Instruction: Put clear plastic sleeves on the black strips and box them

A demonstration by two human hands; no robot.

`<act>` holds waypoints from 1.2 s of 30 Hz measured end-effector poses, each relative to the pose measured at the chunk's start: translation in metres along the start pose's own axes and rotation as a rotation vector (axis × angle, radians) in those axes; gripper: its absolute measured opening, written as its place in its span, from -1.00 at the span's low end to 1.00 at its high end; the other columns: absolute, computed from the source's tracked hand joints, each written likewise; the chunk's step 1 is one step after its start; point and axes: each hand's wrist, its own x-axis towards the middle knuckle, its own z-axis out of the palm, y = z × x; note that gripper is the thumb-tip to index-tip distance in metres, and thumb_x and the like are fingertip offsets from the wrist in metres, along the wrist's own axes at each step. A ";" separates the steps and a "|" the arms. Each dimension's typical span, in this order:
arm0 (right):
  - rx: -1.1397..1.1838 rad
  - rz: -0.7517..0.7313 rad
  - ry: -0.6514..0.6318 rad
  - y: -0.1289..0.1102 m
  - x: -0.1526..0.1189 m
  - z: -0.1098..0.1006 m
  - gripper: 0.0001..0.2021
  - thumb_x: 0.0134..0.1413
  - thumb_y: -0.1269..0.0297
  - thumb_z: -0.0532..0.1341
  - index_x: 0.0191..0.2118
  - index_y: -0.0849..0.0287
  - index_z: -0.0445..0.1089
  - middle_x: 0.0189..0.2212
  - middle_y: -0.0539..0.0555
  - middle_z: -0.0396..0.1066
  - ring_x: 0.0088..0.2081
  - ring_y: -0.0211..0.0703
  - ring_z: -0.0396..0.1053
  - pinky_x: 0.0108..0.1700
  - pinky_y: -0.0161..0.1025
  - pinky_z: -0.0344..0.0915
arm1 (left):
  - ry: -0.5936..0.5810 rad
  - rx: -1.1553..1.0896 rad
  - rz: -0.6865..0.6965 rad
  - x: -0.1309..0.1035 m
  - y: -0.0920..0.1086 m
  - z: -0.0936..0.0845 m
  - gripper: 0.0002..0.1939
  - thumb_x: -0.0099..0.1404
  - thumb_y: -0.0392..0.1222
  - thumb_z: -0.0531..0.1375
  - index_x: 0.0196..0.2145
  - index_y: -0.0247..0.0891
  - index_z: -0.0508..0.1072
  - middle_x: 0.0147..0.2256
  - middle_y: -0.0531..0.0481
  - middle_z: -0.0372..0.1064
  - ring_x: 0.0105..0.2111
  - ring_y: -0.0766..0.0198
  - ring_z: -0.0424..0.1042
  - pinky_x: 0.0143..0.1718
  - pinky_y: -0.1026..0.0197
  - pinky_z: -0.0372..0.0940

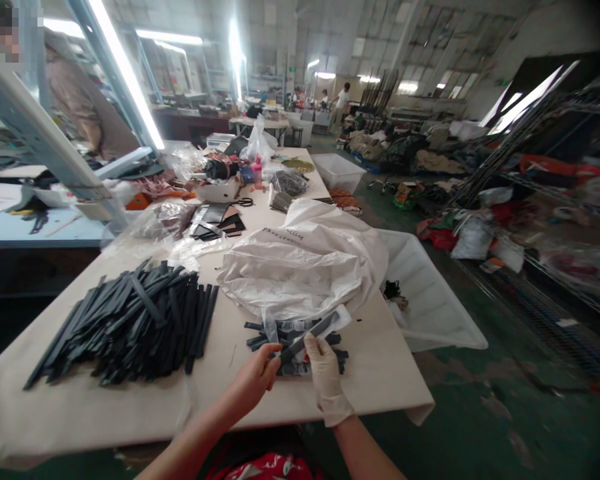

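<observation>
My bare left hand (261,375) pinches the near end of a dark strip (296,347). My right hand (324,373), in a pale thin glove, grips the same strip farther along. Clear plastic (341,317) covers or wraps the strip's far end; whether it is a bag cannot be made out. Beneath both hands lies a small pile of dark strips (256,342), some with clear plastic on them, partly hidden by my hands. To the left a large heap of loose dark strips (130,320) is spread on the cloth-covered table (220,400).
A big white sack (295,267) lies just beyond my hands. A white plastic bin (430,300) stands against the table's right side. Scissors (245,202), dark flat pieces (215,220) and plastic bags lie farther back. A metal post rises at left, with a person (80,100) behind it.
</observation>
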 end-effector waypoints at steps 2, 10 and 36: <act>0.037 0.040 -0.117 0.000 -0.006 -0.001 -0.63 -0.16 -0.08 0.22 -0.53 0.19 0.40 -0.67 -0.07 0.22 -0.56 -0.28 0.12 -0.49 -0.30 0.12 | 0.048 0.031 0.055 0.002 0.003 0.001 -0.58 0.24 0.01 -0.10 -0.08 -0.31 0.23 -0.66 0.22 0.05 -0.66 0.41 0.06 -0.63 0.36 0.02; 0.367 0.203 -0.112 -0.012 0.001 -0.028 -0.50 -0.02 -0.16 0.06 -0.21 0.16 0.46 -0.36 0.10 0.46 -0.31 -0.14 0.35 -0.23 -0.21 0.28 | -0.068 0.263 0.043 -0.002 0.008 0.018 -0.66 0.22 0.01 -0.08 -0.54 -0.26 0.27 -0.64 0.16 0.06 -0.60 0.39 0.08 -0.59 0.35 -0.03; 0.496 0.703 -0.291 0.055 0.092 -0.063 -0.63 -0.02 0.00 0.16 -0.22 0.18 0.44 -0.41 0.08 0.47 -0.49 -0.28 0.39 -0.45 -0.34 0.29 | 0.226 0.979 0.239 0.121 -0.016 0.010 -0.65 0.27 -0.22 0.00 0.03 -0.17 0.25 0.02 -0.14 0.23 0.00 0.10 0.20 0.00 0.08 0.05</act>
